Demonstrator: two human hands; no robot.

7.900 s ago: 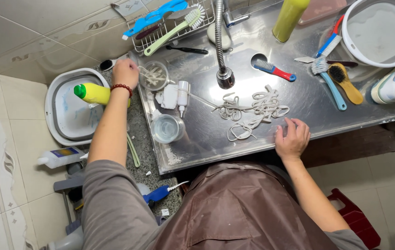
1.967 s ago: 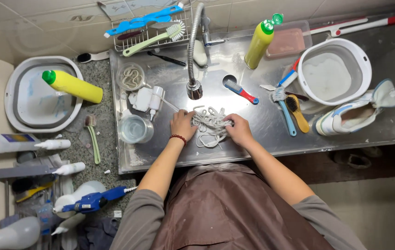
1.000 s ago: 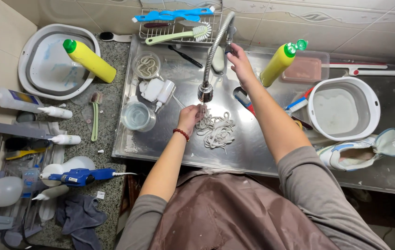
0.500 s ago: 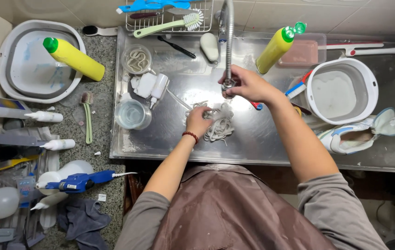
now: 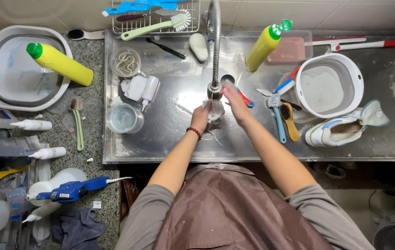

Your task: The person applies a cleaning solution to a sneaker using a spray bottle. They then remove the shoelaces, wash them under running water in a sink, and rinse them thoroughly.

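Note:
Both my hands meet under the faucet [image 5: 214, 51] in the steel sink [image 5: 169, 139]. My left hand [image 5: 201, 118], with a bead bracelet at the wrist, and my right hand [image 5: 233, 103] together grip a bunched wad of white shoelaces [image 5: 215, 109] held right below the faucet head. Water appears to run onto the wad. A white sneaker [image 5: 341, 129] lies at the right of the sink.
A white basin [image 5: 329, 85], brushes [image 5: 284, 120], a yellow bottle [image 5: 264, 45] and a clear cup [image 5: 123, 119] sit in the sink. On the left counter are another yellow bottle [image 5: 61, 64] over a grey basin [image 5: 3, 83], spray bottles and a blue tool [image 5: 70, 190].
The laces lay spread on the sink floor; I gathered them, reached my right hand to the faucet, and now hold the bunched laces under the faucet with both hands.

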